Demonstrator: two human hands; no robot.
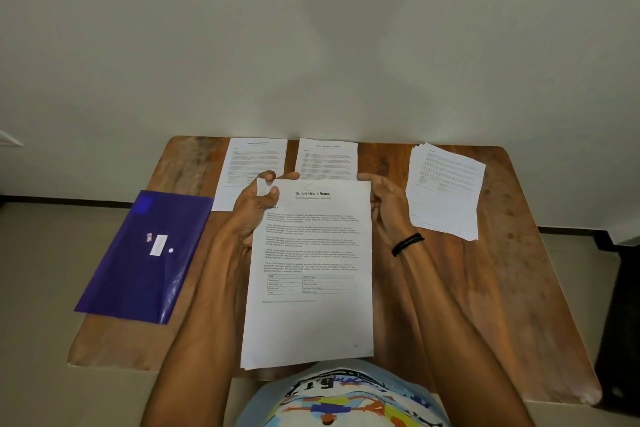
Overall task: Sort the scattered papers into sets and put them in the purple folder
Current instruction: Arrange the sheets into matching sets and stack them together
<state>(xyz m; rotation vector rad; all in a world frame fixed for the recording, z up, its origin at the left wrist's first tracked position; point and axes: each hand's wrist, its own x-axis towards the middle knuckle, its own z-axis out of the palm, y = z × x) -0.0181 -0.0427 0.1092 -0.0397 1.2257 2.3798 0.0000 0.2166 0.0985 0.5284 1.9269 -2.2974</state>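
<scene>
I hold a thin stack of sheets headed "Sample Health Report" (311, 270) over the middle of the wooden table (450, 305). My left hand (254, 208) pinches its top left corner, thumb on the front. My right hand (388, 204) holds the right edge, fingers behind the paper. The purple folder (149, 256) lies shut at the table's left, overhanging the edge. Two printed sheets lie side by side at the back: one left (249, 163), one centre (329, 158). A fanned pile of several papers (446, 191) sits at the back right.
A white wall stands right behind the table. The floor shows on both sides. Something dark stands on the floor at the far right (623, 305). Bare wood shows at the front right of the table.
</scene>
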